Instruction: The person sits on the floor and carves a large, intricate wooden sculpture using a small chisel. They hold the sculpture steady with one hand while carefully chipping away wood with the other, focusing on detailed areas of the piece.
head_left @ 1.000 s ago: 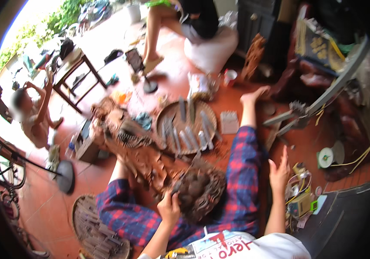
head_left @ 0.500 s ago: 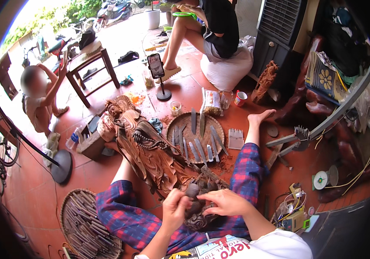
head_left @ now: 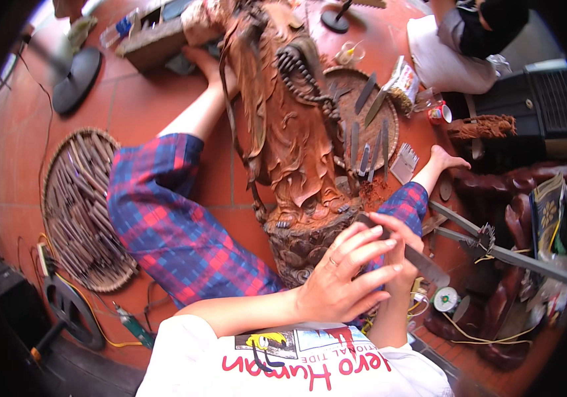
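Key relation: grey blade [head_left: 427, 266] vs L hand [head_left: 343, 278]. Long axis approx 10-to-4 o'clock, rounded end toward 4, crossing R hand [head_left: 399, 264]. R hand nearer: fingers curled, apparently clamped on blade's mid. Darker end poking out at 10, prob same piece. R palm mostly hidden, so exact grip unclear.

L hand at approx 8–9 o'clock of blade, fingers fanned apart, tips toward approx 2–3, overlapping R hand in this view. Contact btwn L tips and blade or R hand: can't tell. No obj visible in L fingers.

Blade pos rel to fingers: inside R curl, rounded end free at 4 o'clock. From L tips: approx 2–4 o'clock, just beyond.

Carved statue [head_left: 296, 145]: long axis approx 12-to-6, base [head_left: 293, 241] at the 6 end. Base at 10–11 o'clock of L hand, near, partly hidden behind it; contact unclear. L hand nearer to base than R.

Round tray [head_left: 344, 81] w/ loose flat blades at 12 o'clock of both hands, well apart. Tool basket [head_left: 45, 192] w/ rod-like tools at approx 9–10, past plaid trouser leg [head_left: 177, 218].
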### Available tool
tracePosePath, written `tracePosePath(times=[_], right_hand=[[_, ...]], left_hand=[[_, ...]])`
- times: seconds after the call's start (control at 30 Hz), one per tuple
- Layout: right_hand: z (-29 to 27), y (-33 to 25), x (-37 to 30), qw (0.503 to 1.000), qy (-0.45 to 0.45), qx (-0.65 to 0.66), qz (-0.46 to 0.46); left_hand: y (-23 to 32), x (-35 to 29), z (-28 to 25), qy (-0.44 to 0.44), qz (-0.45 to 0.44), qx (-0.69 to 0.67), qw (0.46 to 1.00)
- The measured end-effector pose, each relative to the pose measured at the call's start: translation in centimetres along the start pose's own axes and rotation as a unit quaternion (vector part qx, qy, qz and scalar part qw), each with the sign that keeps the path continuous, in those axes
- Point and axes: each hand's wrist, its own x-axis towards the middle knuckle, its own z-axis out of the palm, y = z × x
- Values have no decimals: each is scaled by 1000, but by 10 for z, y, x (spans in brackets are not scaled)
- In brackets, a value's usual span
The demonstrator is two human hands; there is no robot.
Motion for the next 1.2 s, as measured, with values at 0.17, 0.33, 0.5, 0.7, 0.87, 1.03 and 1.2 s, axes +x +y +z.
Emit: tracePosePath(times=[0.17, 0.33, 0.5, 0.7, 0.87, 1.03, 1.2], right_hand=[[19, 25, 31, 989, 18, -74, 127], [27, 39, 52, 982, 10, -136, 129], [33, 61, 58, 955, -27, -293, 33], [48, 68, 46, 932, 7, -362, 0], [56, 64, 50, 933, 10, -357, 40], [47, 69, 59, 937, -15, -342, 72], [47, 65, 61, 932, -29, -359, 43]], left_hand=[[-23, -23, -1, 30, -78, -15, 996], [-34, -29, -13, -5, -149, -50, 987], [-52, -30, -16, -15, -162, -33, 986], [-54, -29, -13, -30, -163, -49, 985], [-50, -31, -13, -3, -166, -60, 984], [-53, -33, -10, 5, -181, -35, 983], [-48, -25, -12, -5, -176, -9, 984]])
